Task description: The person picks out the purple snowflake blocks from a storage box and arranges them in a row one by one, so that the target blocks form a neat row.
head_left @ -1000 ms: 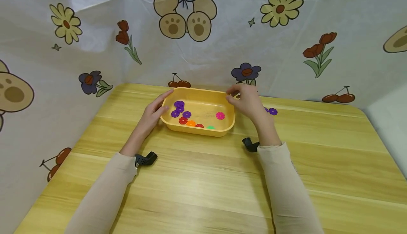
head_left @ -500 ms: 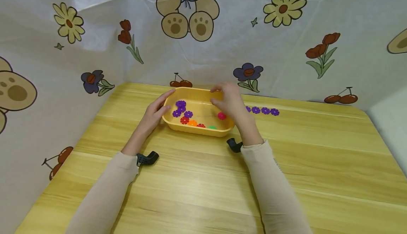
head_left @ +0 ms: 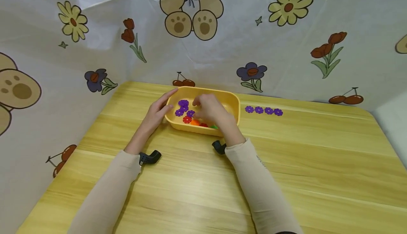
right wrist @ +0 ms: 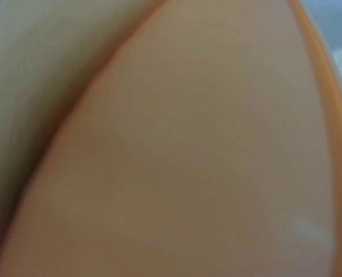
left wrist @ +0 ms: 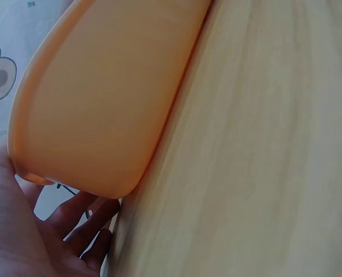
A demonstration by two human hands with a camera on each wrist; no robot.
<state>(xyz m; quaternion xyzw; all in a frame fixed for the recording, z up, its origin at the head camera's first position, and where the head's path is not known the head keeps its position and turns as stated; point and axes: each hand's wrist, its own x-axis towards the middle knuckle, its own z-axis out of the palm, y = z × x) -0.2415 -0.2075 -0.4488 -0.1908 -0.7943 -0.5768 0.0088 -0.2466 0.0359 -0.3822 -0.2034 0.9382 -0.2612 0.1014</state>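
Note:
A yellow plastic basin [head_left: 234, 109] stands on the table near the wall. My left hand [head_left: 155, 112] holds its left end, thumb over the rim and fingers along the outside, as the left wrist view also shows with the hand [left wrist: 21, 225] at the basin corner [left wrist: 101, 115]. Inside lie several purple snowflake discs [head_left: 179, 112], a red disc [head_left: 187, 120], an orange disc [head_left: 195, 122] and part of a green disc [head_left: 214, 127]. My right hand [head_left: 211, 110] reaches into the basin, thumb and fingers apart, close to the purple discs. Only the basin's outer wall [right wrist: 188, 144] fills the right wrist view.
Several purple discs [head_left: 259, 110] lie in a row on the wooden table [head_left: 302, 156], right of the basin. A printed cloth [head_left: 203, 57] hangs behind the table's back edge. Black wrist devices [head_left: 150, 157] show at both cuffs.
My right hand has moved left from the basin's right rim into its middle, uncovering the purple row and hiding the pink disc. The left hand keeps its place on the basin.

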